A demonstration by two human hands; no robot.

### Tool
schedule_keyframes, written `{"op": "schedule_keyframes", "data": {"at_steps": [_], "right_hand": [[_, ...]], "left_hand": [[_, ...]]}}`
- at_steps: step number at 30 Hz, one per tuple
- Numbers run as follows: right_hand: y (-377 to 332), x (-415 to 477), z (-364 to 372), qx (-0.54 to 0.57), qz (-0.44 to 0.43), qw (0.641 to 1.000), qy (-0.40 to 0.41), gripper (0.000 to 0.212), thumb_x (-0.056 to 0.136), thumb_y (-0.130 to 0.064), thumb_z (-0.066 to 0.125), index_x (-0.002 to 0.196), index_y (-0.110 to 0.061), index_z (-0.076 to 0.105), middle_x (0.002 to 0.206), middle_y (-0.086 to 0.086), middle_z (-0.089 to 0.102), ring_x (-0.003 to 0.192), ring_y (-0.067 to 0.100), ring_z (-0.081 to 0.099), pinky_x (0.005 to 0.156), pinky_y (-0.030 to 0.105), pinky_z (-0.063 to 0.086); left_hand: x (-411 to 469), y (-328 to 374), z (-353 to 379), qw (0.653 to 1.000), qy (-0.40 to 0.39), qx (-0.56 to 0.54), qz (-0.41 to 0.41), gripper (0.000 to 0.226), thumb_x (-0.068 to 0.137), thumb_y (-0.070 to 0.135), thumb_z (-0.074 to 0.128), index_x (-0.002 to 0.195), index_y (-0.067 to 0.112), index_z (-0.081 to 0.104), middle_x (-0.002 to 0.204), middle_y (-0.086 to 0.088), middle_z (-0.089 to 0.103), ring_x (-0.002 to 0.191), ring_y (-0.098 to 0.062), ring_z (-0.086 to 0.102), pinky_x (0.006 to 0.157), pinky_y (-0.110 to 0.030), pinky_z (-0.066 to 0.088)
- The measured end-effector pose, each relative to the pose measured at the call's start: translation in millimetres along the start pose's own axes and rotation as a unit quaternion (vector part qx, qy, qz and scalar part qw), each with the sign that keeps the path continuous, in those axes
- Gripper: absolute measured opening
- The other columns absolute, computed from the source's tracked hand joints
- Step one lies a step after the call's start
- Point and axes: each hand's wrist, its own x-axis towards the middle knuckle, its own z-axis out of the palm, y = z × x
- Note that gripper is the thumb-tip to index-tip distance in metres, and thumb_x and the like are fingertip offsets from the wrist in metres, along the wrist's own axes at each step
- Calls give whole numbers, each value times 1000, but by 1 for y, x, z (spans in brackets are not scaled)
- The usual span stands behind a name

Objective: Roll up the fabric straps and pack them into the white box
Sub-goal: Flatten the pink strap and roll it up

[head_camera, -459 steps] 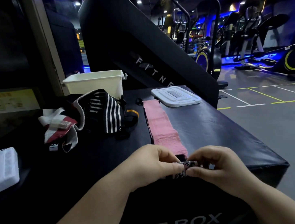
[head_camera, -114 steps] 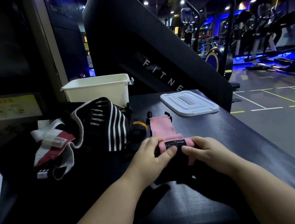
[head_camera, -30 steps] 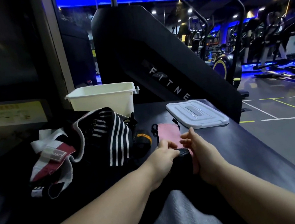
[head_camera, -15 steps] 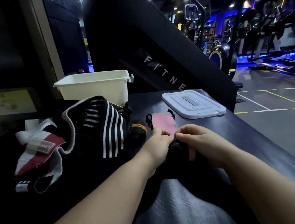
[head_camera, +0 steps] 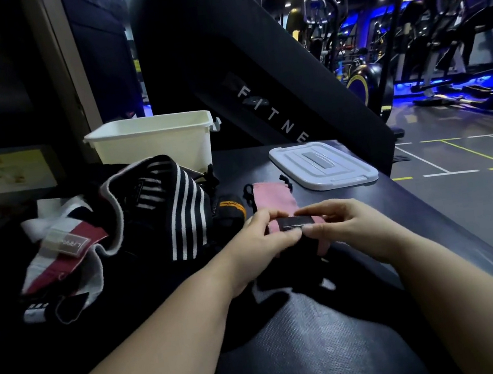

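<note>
Nearest, on the table [head_camera: 323, 334], the left hand [head_camera: 259, 242] and right hand [head_camera: 349, 229] each pinch the pink strap [head_camera: 273, 198] roll in a fingertip grip, probably so its wraps cannot loosen. Left of the strap lie unrolled straps [head_camera: 177, 202]. Beyond it, the white box [head_camera: 153, 142] stands open, ready for packing.

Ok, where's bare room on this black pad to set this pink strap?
Bare black padding between the forearms, and along the right edge between right hand and flat white plastic lid. Left is crowded: striped fabric straps heaped before the white box.
</note>
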Motion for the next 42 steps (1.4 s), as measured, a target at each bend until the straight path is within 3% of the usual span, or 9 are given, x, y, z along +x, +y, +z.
{"op": "schedule_keyframes", "data": {"at_steps": [6,12,20,27,30,34,37,40,42], "right_hand": [[3,3,2,-21,-4,999,31,42,66,-56,75,102,-35,70,100,-5,72,89,6,65,86,22,48],[9,2,-8,-63,-3,998,-29,61,48,-46,87,103,-46,61,99,0,73,89,15,68,88,39,56],[12,4,-8,-48,-5,999,-9,60,51,-53,86,106,-39,66,104,0,73,103,22,68,95,48,52],[7,1,-5,-56,-11,998,12,43,64,-51,83,98,-28,71,99,2,73,90,11,67,94,41,52],[5,1,-5,-103,-26,994,26,50,65,-62,77,87,-17,71,90,-3,64,79,7,61,81,36,51],[1,-1,-4,-51,2,999,-7,36,64,-49,70,83,-18,70,77,-12,71,74,1,62,77,26,47],[5,3,-6,-53,6,999,-5,39,64,-52,69,85,-19,71,82,-10,73,78,2,63,81,27,48],[8,7,-7,-43,17,999,-7,46,67,-59,72,87,-18,75,85,-7,73,78,4,62,81,28,47],[9,7,-6,-39,29,999,-4,49,66,-62,70,87,-18,75,82,-7,71,76,5,60,78,27,46]], "left_hand": [[-2,0,-7,997,12,82,11,49,84,35,70,129,25,54,132,4,44,122,-12,49,109,-37,40],[-2,0,-5,999,23,48,1,49,66,57,68,106,28,64,122,-4,59,113,-16,59,103,-41,46],[-1,-1,-5,989,72,128,30,42,84,48,67,100,9,58,105,-12,62,94,-20,59,89,-38,47],[-1,4,-4,994,57,94,29,40,74,56,58,107,32,57,110,-9,63,105,-25,61,96,-38,48],[1,3,-2,995,46,80,23,31,91,50,57,107,24,60,113,-12,64,106,-25,61,95,-35,45],[2,3,-1,994,61,85,26,29,95,43,52,106,19,62,109,-9,67,103,-23,62,94,-33,45],[1,2,0,992,72,100,41,28,96,40,53,110,18,62,112,-6,65,105,-17,60,95,-30,45],[-2,2,1,993,50,72,83,25,94,27,61,117,29,54,117,8,58,103,10,55,91,-11,43],[0,0,0,993,41,74,85,33,84,39,65,115,38,55,118,6,58,109,4,56,99,-20,45]]}}
